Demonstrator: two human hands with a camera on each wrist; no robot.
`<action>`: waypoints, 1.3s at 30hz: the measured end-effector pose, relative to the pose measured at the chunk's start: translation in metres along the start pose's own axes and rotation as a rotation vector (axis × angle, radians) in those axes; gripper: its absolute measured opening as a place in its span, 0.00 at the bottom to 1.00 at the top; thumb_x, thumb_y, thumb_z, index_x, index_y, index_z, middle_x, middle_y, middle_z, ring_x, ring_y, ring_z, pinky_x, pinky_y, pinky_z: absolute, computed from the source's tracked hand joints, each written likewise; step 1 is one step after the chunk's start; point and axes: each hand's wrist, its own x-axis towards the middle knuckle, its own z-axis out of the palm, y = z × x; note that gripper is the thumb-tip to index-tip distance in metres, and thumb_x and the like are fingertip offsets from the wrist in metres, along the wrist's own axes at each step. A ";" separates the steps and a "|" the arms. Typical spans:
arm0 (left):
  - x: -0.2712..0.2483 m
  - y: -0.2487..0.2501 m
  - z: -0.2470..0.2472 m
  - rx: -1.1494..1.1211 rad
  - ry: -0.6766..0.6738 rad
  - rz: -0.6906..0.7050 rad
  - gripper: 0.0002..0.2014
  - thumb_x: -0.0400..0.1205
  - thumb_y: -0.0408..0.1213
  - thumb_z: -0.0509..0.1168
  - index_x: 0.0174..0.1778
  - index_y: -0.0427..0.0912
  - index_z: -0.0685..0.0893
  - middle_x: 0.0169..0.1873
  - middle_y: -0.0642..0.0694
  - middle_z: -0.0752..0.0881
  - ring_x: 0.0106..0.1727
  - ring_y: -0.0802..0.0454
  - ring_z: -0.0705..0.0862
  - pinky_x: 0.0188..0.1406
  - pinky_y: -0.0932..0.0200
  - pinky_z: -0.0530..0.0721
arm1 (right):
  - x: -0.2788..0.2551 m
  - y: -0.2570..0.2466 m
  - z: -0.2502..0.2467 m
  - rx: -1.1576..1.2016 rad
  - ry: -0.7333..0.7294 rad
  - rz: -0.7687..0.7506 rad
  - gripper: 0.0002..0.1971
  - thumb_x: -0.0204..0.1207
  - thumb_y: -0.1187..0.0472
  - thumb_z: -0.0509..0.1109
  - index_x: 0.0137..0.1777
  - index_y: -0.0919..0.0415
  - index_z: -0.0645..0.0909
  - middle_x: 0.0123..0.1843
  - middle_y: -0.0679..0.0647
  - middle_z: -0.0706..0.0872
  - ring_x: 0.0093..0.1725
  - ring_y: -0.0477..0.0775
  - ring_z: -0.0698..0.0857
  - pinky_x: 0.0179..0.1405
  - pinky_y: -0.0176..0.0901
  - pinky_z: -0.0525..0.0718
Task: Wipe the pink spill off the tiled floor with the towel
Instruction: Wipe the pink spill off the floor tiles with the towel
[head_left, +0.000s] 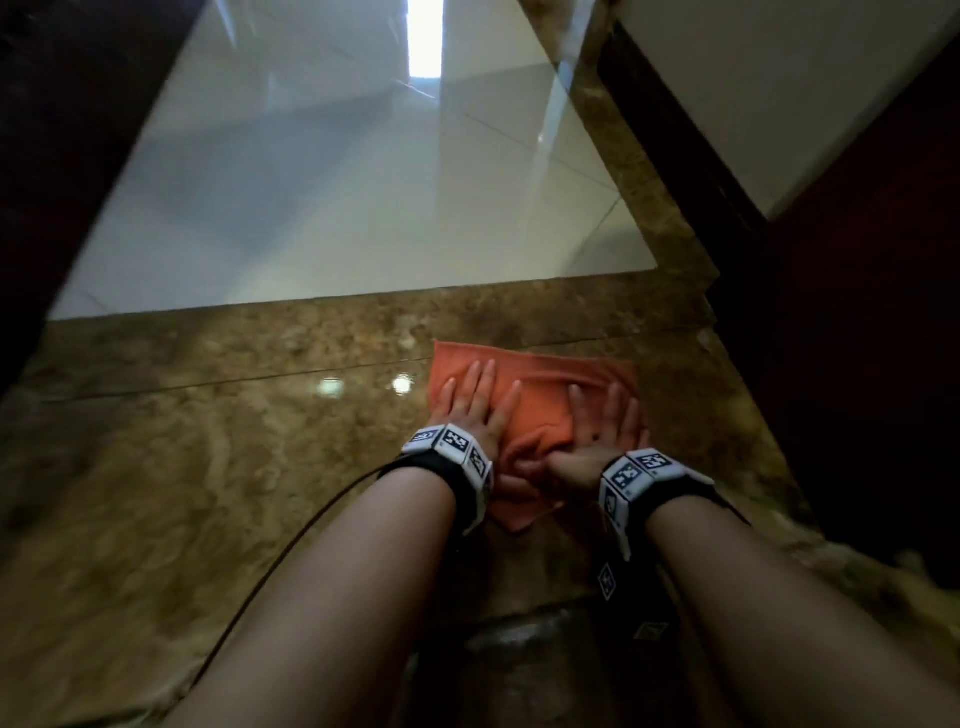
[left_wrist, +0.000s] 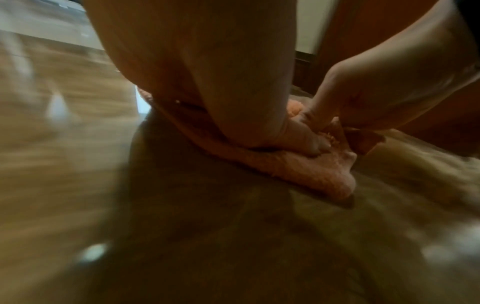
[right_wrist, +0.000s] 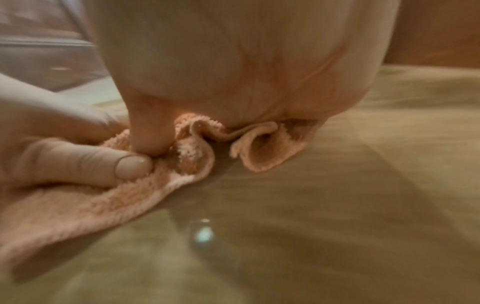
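Left hand: flat, fingers straight and spread, palm pressed on the left part of the towel; thumb reaches inward toward the other hand; nothing gripped

Right hand: flat likewise, fingers straight and spread, palm down on the right part of the towel; its thumb meets the left thumb at the near middle, where the right wrist view shows both thumb tips pressing into bunched cloth

Towel: orange terry, directly under both hands, spread on the floor; long axis runs left to right across the two palms; far edge lies just beyond the fingertips, a near corner trails back between the wrists; rumpled between the thumbs, flatter toward the outer sides

Pink spill: not visible in any view; presumably beneath the towel or already taken up, cannot tell which

Tiled floor: glossy brown marbled tile under and around the hands; pale tile well beyond the fingertips; dark wall or door to the right of the right hand

Judgement: both hands bear equally on the cloth, neither nearer; the next stroke likely runs forward or back, across the towel's long axis, so the widest strip of floor is swept

Wristbands: patterned markers on both wrists; a dark cable trails from the left one
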 end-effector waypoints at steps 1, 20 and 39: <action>-0.009 -0.017 0.000 -0.009 -0.007 -0.032 0.61 0.66 0.76 0.60 0.83 0.49 0.32 0.80 0.37 0.27 0.81 0.41 0.27 0.79 0.40 0.31 | -0.002 -0.018 0.002 -0.010 -0.006 -0.030 0.60 0.60 0.20 0.64 0.82 0.37 0.28 0.80 0.55 0.19 0.80 0.61 0.22 0.81 0.59 0.30; -0.132 -0.187 0.038 -0.181 -0.077 -0.519 0.73 0.56 0.79 0.65 0.79 0.45 0.23 0.77 0.32 0.23 0.80 0.35 0.25 0.79 0.36 0.32 | -0.084 -0.233 0.039 -0.224 -0.213 -0.314 0.46 0.74 0.24 0.52 0.82 0.37 0.29 0.79 0.52 0.17 0.80 0.61 0.22 0.79 0.64 0.32; -0.197 -0.242 0.037 -0.300 -0.204 -0.888 0.62 0.69 0.74 0.60 0.81 0.45 0.26 0.78 0.29 0.27 0.81 0.33 0.30 0.81 0.38 0.39 | -0.060 -0.302 0.077 -0.395 -0.078 -0.880 0.40 0.75 0.24 0.47 0.82 0.32 0.33 0.81 0.48 0.21 0.78 0.55 0.19 0.77 0.62 0.23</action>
